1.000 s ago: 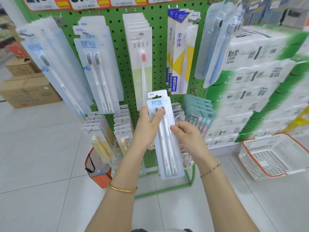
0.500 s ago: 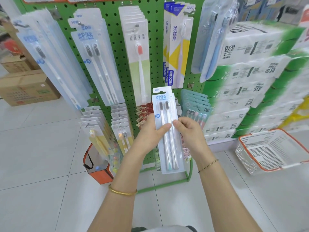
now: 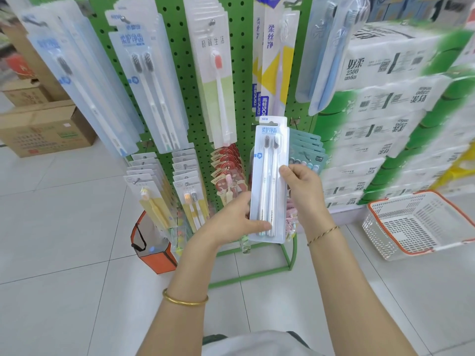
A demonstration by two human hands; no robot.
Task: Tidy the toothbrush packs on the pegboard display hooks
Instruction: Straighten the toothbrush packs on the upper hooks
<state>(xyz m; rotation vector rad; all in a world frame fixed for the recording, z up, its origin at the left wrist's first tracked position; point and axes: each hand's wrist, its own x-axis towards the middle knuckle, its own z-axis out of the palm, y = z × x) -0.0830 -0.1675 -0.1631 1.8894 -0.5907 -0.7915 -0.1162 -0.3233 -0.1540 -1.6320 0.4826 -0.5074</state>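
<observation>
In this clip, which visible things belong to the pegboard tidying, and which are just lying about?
Part of the job: toothbrush pack, gripped by the left hand and right hand; pegboard; hanging packs.
Lying about: basket; cardboard boxes; tissue stacks; orange bag.

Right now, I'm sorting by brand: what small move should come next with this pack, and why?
Probably lift the pack up and left toward the matching packs. The left hand and right hand grip it upright, low before the pegboard, and its blue label and twin brushes look the same as theirs.
</observation>
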